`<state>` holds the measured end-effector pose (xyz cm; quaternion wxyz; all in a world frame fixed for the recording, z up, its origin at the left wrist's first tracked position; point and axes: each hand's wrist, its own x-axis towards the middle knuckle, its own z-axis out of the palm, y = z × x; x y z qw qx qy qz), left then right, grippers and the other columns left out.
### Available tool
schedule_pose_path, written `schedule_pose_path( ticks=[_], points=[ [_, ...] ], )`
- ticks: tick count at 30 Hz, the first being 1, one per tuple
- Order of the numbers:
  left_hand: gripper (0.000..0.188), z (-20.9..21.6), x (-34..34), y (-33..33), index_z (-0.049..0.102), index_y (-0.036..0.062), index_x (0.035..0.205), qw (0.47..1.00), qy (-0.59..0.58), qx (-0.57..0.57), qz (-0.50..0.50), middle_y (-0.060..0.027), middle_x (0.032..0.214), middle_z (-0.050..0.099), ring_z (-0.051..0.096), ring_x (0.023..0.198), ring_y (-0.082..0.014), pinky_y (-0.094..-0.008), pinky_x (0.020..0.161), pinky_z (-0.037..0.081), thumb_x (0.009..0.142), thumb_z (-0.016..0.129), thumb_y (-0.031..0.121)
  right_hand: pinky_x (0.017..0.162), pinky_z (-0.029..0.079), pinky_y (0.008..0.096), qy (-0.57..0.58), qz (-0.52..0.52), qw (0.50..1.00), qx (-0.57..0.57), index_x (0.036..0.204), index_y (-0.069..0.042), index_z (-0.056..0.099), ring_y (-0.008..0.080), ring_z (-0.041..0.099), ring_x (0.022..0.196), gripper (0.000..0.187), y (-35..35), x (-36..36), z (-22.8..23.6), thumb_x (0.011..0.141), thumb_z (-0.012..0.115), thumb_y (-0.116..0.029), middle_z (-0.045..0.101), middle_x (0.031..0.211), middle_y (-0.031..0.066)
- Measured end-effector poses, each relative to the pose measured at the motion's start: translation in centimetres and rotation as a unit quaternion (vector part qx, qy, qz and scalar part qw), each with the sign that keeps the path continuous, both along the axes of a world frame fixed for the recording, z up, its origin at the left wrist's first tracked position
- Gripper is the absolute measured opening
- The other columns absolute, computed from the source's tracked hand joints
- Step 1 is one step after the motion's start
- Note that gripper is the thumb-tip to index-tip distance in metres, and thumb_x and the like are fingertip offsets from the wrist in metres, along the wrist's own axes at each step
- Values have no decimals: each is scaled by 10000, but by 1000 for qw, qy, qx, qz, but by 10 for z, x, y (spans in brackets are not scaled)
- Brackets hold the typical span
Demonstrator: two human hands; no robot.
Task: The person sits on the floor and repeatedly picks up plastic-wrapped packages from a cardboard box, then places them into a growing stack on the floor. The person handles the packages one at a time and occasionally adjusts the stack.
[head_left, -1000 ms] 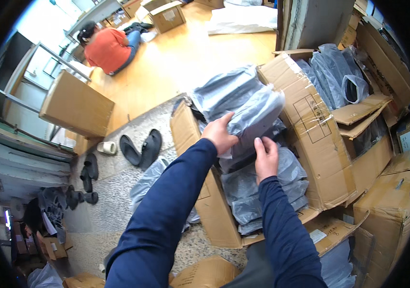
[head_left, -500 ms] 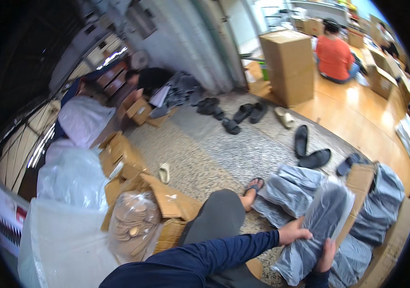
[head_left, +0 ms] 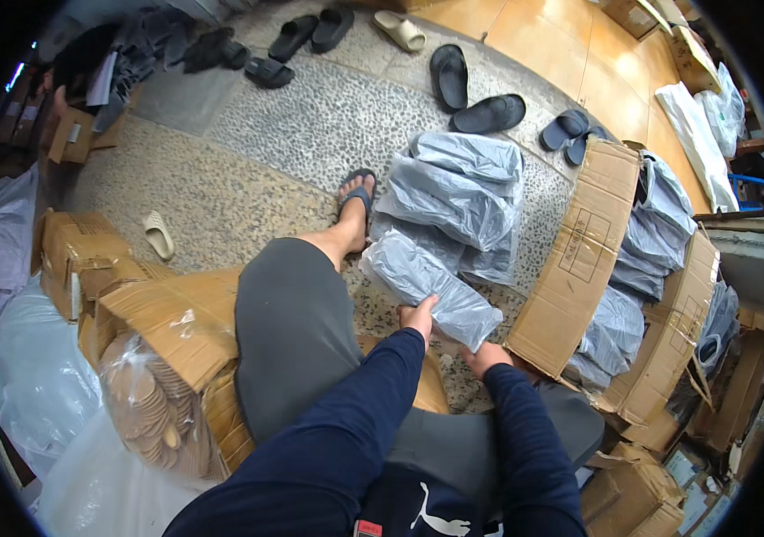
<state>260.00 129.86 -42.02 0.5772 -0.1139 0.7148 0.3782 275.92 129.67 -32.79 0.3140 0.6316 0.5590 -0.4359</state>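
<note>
Between my two hands is a clear plastic bag (head_left: 431, 277) with something long and grey-dark inside; its exact kind is blurred by the film. My left hand (head_left: 418, 317) is closed on the bag's near edge, around its middle. At the bag's right end, my right hand (head_left: 487, 358) grips the corner. Just beyond lies a pile of similar bags (head_left: 462, 188) on the floor. To the right, an opened cardboard box (head_left: 583, 255) holds more of these grey bags (head_left: 613, 336) behind its raised flap.
At my left stands a torn carton (head_left: 176, 309) with a plastic bag of beige soles (head_left: 145, 403). White plastic sacks (head_left: 42, 376) line the far left. Black sandals (head_left: 489, 114) and a cream slipper (head_left: 158, 235) lie on the speckled floor. More cartons (head_left: 632, 492) crowd the lower right.
My view has swung down and to the right. The held bag has tipped from steeply raised to lying lower, left of the box flap and near the floor pile. Both hands keep hold of it.
</note>
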Motion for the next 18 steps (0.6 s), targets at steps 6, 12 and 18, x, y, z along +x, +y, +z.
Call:
schedule_pose_path(
  ticks=[6, 12, 18],
  points=[
    [560, -38, -2, 40, 463, -7, 1280, 967, -157, 93, 177, -150, 1251, 550, 562, 1105, -276, -441, 934, 469, 838, 721, 220, 804, 526, 393, 66, -91, 990, 89, 1052, -34, 675, 323, 676, 874, 384, 28, -10, 48, 847, 649, -358, 690, 952, 199],
    [970, -40, -7, 81, 71, -54, 1466, 967, -196, -17, -161, -233, 1538, 106, 446, 1276, -401, -535, 944, 493, 888, 577, 541, 722, 494, 273, 115, -331, 818, 456, 988, 13, 661, 116, 601, 758, 166, 57, 170, 99, 897, 626, -120, 656, 827, 60],
    [596, 32, 26, 179, 652, -35, 840, 555, -64, -60, -827, -126, 737, 697, 636, 498, -200, -317, 471, 497, 856, 619, 559, 872, 492, 373, -223, -413, 751, 464, 1080, 23, 644, 286, 641, 948, 439, 1, 367, 3, 792, 720, -299, 673, 1010, 190]
  ],
)
